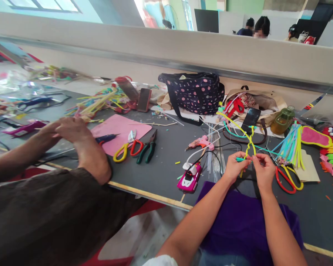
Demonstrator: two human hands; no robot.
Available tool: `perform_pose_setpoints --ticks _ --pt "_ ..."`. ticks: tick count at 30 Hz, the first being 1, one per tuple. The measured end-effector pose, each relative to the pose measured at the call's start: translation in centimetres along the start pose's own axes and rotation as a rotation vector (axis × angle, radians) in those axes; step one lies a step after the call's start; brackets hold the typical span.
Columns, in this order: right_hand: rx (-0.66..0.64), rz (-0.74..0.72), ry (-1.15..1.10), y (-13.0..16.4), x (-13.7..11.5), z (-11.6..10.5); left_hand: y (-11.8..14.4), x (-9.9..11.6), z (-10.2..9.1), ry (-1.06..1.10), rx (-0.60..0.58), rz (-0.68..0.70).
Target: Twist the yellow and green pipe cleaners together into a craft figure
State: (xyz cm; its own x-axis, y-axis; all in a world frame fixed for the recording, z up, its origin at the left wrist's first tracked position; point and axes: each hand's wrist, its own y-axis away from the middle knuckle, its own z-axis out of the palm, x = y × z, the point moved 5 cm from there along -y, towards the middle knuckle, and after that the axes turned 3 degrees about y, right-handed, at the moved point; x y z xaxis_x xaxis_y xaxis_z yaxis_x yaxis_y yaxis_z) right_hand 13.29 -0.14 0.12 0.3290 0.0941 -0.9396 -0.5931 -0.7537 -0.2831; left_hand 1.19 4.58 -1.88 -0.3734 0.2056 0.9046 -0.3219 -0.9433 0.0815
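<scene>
My left hand point(234, 164) and my right hand point(263, 169) meet over the near edge of the dark table point(166, 162). Both pinch a twisted bundle of yellow and teal pipe cleaners point(248, 146) that rises from my fingers toward the bags at the back. A purple cloth point(238, 218) lies over my lap under my forearms. Red and yellow scissors point(287, 179) lie just right of my right hand. A pink hot glue gun point(201, 142) and a pink car-shaped device point(190, 178) sit to the left of my left hand.
A co-worker's arm and hands point(72, 140) reach over the table at left, near a pink sheet point(120, 131), yellow-red scissors point(127, 149) and green pliers point(147, 149). A dotted bag point(194, 92), a phone point(250, 117), a green bottle point(283, 120) and pipe cleaner bundles point(291, 144) crowd the back.
</scene>
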Motion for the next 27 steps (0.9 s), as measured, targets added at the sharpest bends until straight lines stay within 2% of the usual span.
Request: perform_pose_setpoints --ticks 23,27 --pt "-0.075 0.090 -0.094 0.0 1.5 0.6 -0.2 0.1 -0.3 -0.122 0.019 0.045" --pt "-0.055 0.025 -0.024 -0.1 1.0 0.3 -0.3 -0.4 -0.4 -0.093 0.027 0.038"
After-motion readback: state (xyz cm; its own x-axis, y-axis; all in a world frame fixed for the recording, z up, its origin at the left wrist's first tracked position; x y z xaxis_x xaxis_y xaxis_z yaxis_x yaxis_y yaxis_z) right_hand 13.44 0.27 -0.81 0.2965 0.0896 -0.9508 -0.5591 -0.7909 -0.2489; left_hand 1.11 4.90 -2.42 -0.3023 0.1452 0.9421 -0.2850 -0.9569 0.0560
